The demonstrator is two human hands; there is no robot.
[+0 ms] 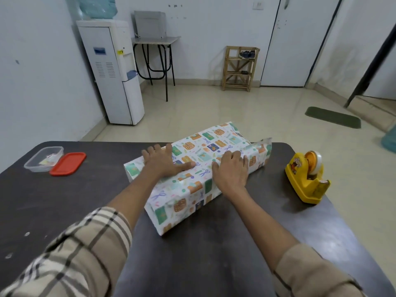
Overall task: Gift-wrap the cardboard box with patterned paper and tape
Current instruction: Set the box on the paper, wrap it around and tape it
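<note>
Pressing on the wrapped cardboard box (192,190), the left hand (164,162) and right hand (232,171) lie flat on its top, each grip open with straight fingers. The box sits slantwise mid-tabletop (85,200). At its far end a paper flap (264,144) stands loose. The tape dispenser (306,181) sits apart, to the right. The box looks stiff and probably light, and its patterned paper (205,144) thin and slick. Flat palms on top, or its long sides, seem the safest hold.
</note>
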